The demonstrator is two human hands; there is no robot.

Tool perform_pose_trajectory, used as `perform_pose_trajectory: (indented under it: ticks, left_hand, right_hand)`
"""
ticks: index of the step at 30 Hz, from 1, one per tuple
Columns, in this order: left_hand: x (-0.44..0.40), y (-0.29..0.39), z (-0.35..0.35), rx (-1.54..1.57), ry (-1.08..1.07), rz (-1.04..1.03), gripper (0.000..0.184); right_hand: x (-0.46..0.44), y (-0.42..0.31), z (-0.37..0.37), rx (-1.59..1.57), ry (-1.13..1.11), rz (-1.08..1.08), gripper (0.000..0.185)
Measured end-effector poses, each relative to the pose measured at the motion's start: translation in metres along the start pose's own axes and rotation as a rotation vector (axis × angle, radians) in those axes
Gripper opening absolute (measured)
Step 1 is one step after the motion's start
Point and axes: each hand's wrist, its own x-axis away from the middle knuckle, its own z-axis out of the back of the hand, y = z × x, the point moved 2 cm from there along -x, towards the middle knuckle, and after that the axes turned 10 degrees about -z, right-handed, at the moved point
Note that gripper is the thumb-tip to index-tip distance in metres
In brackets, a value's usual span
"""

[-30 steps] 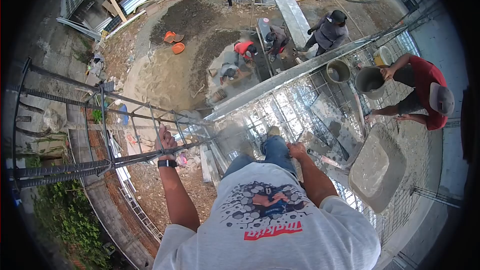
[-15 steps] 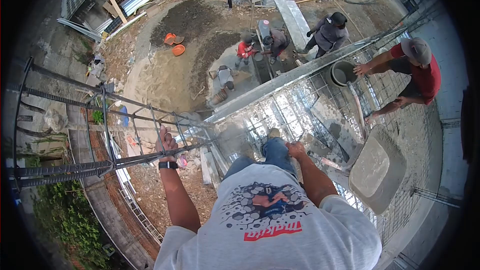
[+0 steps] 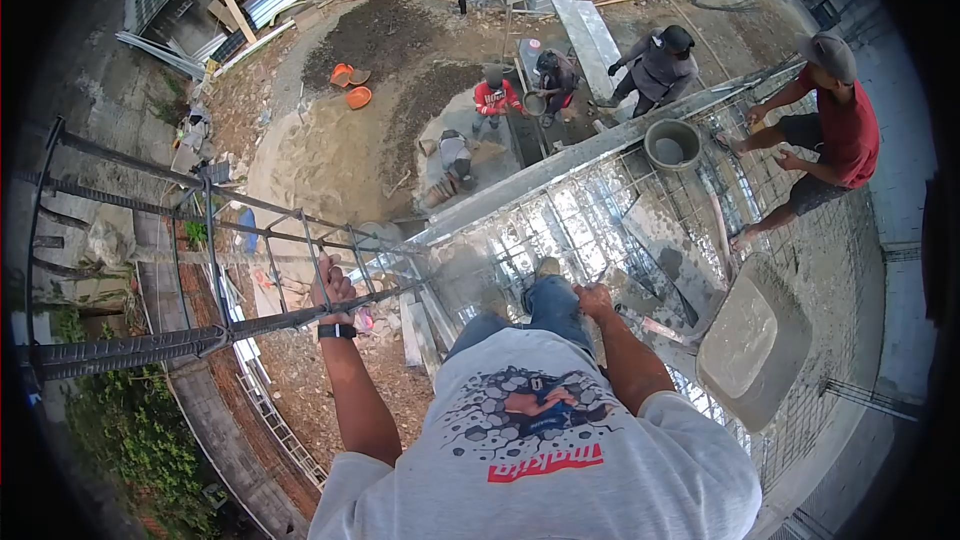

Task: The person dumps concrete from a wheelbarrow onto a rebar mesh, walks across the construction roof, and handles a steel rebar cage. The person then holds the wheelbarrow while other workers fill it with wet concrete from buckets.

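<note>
My left hand (image 3: pixel 332 285) is closed around a bar of the steel rebar column cage (image 3: pixel 215 240), which stands up at my left. A dark watch (image 3: pixel 336 330) sits on that wrist. My right hand (image 3: pixel 592 300) rests beside my bent leg (image 3: pixel 556 308), its fingers curled with nothing visible in them. To the right of it lies a wheelbarrow (image 3: pixel 740 340) with grey, wet-looking concrete in its tray. One of its handles (image 3: pixel 650 323) points toward my right hand.
A bucket (image 3: pixel 673 146) stands on the rebar mesh, near a co-worker in a red shirt (image 3: pixel 848 140). Below the concrete edge (image 3: pixel 560 164), several people work around a trench. Planks (image 3: pixel 665 250) lie on the mesh. At my left is a drop to the ground.
The red-shirted co-worker's hands have come off the bucket, which now stands more level; that person is more upright. Below, workers have shifted around a smaller bucket. My hands stay in place.
</note>
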Motion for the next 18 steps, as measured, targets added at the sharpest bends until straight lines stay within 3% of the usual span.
perform_pose_trajectory:
  ticks: [7, 10, 18]
  left_hand:
    - [0.001, -0.001, -0.001, 0.063, -0.029, -0.004, 0.035]
    - [0.004, 0.001, -0.005, 0.059, -0.019, 0.002, 0.035]
    - [0.003, 0.000, -0.003, 0.022, 0.021, -0.002, 0.036]
  right_hand:
    - [0.012, -0.014, 0.013, 0.020, 0.010, -0.059, 0.052]
    - [0.011, -0.013, 0.011, 0.106, 0.081, 0.038, 0.052]
    - [0.012, -0.001, 0.002, 0.055, 0.056, -0.080, 0.052]
